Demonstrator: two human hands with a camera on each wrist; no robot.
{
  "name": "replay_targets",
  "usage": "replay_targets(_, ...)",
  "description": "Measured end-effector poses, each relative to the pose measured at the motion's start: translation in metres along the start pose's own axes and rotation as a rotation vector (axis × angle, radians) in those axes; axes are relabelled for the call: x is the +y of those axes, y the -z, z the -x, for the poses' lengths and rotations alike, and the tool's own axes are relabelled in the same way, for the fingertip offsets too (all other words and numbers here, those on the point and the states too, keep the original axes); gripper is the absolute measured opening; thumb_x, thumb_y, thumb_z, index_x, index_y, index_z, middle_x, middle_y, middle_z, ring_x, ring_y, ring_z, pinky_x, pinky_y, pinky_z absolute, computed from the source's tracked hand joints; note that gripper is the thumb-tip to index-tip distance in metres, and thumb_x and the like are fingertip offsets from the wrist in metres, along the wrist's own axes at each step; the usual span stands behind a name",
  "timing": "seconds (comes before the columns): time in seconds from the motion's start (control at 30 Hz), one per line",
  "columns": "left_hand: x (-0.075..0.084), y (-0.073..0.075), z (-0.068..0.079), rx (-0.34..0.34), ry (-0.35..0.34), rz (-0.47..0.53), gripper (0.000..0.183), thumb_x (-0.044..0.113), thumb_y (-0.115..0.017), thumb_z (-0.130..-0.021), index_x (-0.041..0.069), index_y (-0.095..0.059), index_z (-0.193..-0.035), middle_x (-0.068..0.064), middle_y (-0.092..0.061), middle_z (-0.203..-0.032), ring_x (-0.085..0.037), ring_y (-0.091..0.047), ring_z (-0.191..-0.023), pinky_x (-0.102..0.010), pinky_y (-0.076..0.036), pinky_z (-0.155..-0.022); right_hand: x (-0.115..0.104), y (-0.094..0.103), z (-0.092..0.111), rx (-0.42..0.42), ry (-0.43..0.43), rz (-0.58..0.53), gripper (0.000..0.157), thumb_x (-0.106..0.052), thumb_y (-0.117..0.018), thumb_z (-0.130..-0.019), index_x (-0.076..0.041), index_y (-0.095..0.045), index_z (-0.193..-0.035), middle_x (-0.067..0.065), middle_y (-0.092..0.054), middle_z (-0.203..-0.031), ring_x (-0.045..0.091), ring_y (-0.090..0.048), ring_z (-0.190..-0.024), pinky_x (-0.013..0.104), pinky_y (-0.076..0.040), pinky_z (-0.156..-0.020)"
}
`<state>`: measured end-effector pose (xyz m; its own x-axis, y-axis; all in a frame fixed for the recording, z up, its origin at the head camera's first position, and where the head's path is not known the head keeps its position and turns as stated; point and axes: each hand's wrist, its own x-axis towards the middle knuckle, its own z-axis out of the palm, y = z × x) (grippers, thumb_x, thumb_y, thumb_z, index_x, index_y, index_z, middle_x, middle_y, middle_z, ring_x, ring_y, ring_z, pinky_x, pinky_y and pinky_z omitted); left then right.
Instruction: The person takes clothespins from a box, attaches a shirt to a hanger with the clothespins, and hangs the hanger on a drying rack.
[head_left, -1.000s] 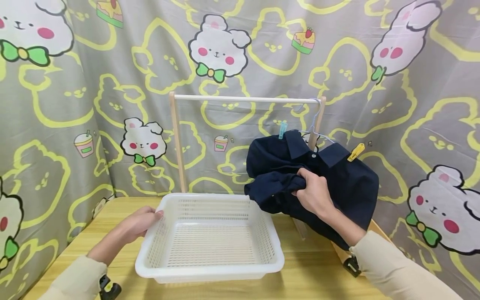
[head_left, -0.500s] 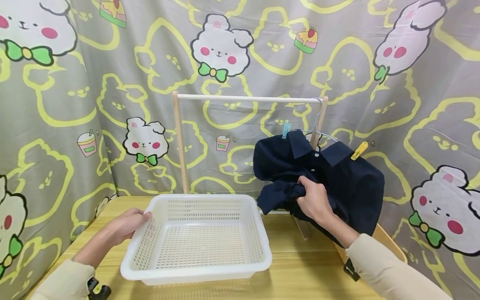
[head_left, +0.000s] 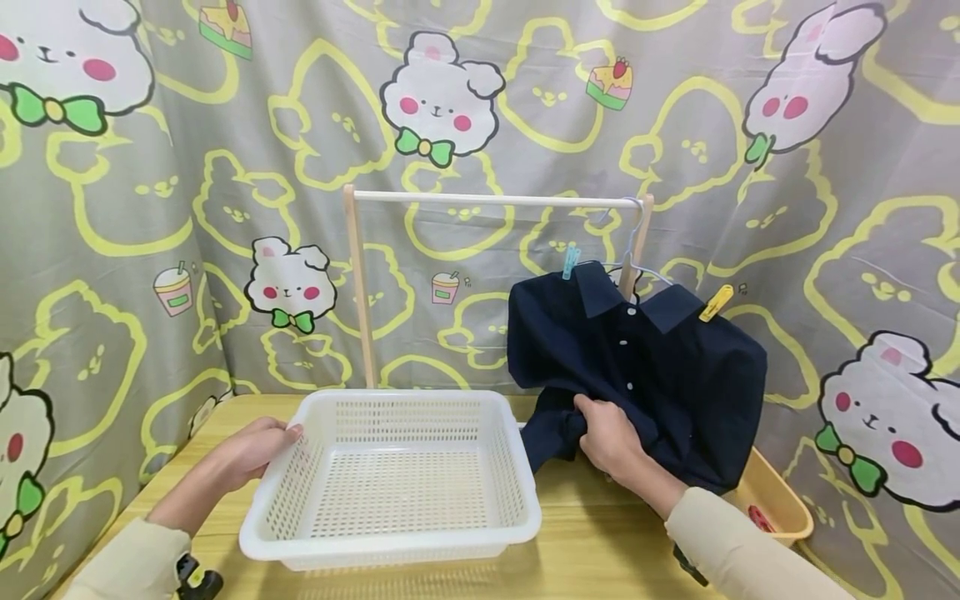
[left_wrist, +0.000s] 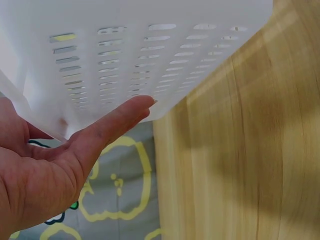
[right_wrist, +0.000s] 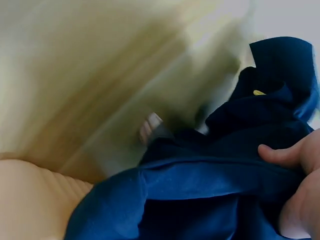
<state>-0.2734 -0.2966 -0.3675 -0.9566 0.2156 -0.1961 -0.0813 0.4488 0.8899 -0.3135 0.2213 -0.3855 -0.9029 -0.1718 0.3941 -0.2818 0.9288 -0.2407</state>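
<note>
My left hand grips the left rim of a white perforated plastic basket, thumb over the edge. The left wrist view shows a finger along the outside of the basket wall. A navy collared shirt with white buttons hangs on a thin blue hanger. My right hand holds a bunched lower part of this shirt, just right of the basket. In the right wrist view the thumb presses on the dark cloth; the other fingers are mostly hidden.
A rack with a white bar and wooden posts stands behind. A blue clothespin and a yellow clothespin sit at the shirt's shoulders. Behind the right arm is a yellow bin with a red item. A patterned curtain surrounds the wooden table.
The basket has slid left with my left hand, then stayed. My right hand has come down with the bunched cloth, uncovering more shirt buttons. More of the yellow bin shows.
</note>
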Motion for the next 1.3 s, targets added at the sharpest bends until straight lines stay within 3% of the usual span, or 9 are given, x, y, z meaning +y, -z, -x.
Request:
replay_targets(0.2,0.001,0.000,0.000,-0.011,-0.008,0.005,0.048,0.019,-0.028,-0.111,-0.023,-0.046,-0.129,-0.024,-0.070,-0.105,-0.033,-0.073,-0.092,-0.047,-0.061,-0.076,-0.007,-0.020,0.008,-0.046,0.031,0.059,0.047,0.010,-0.064,-0.075,-0.009,-0.063,-0.118,0.017,-0.069,-0.101,0.036,-0.069,-0.089,0.045,-0.056,-0.071)
replay_targets(0.4,0.003,-0.001,-0.001,-0.028,-0.021,0.008,0.050,0.019,-0.026,-0.112,-0.024,-0.044,-0.130,-0.024,-0.070,-0.106,-0.033,-0.073,-0.093,-0.048,-0.061,-0.076,-0.017,-0.030,0.013,-0.079,-0.009,0.013,0.051,0.011,-0.064,-0.076,-0.010,-0.062,-0.123,0.017,-0.070,-0.107,0.033,-0.069,-0.091,0.041,-0.056,-0.069)
replay_targets(0.77,0.004,-0.007,-0.002,-0.024,-0.014,0.011,0.050,0.019,-0.026,-0.112,-0.024,-0.044,-0.131,-0.027,-0.069,-0.108,-0.035,-0.073,-0.095,-0.048,-0.061,-0.077,-0.023,-0.038,0.027,-0.112,0.033,-0.025,0.060,0.011,-0.064,-0.073,0.003,-0.056,-0.131,0.027,-0.067,-0.108,0.041,-0.067,-0.097,0.049,-0.057,-0.084)
replay_targets(1.03,-0.001,-0.009,-0.001,-0.123,-0.032,0.051,0.051,0.019,-0.025,-0.112,-0.024,-0.042,-0.132,-0.027,-0.068,-0.112,-0.035,-0.071,-0.100,-0.049,-0.060,-0.081,-0.032,-0.036,0.032,-0.247,-0.046,-0.052,0.069,0.005,-0.065,-0.076,0.003,-0.048,-0.142,0.029,-0.062,-0.123,0.044,-0.063,-0.111,0.052,-0.054,-0.090)
replay_targets(1.3,-0.005,-0.007,-0.003,-0.179,-0.018,0.070,0.050,0.020,-0.026,-0.112,-0.021,-0.036,-0.138,-0.028,-0.067,-0.115,-0.035,-0.070,-0.102,-0.050,-0.059,-0.083,-0.032,-0.032,0.033,-0.257,-0.029,-0.063,0.069,0.005,-0.065,-0.073,0.006,-0.048,-0.140,0.031,-0.063,-0.119,0.045,-0.064,-0.107,0.053,-0.054,-0.090)
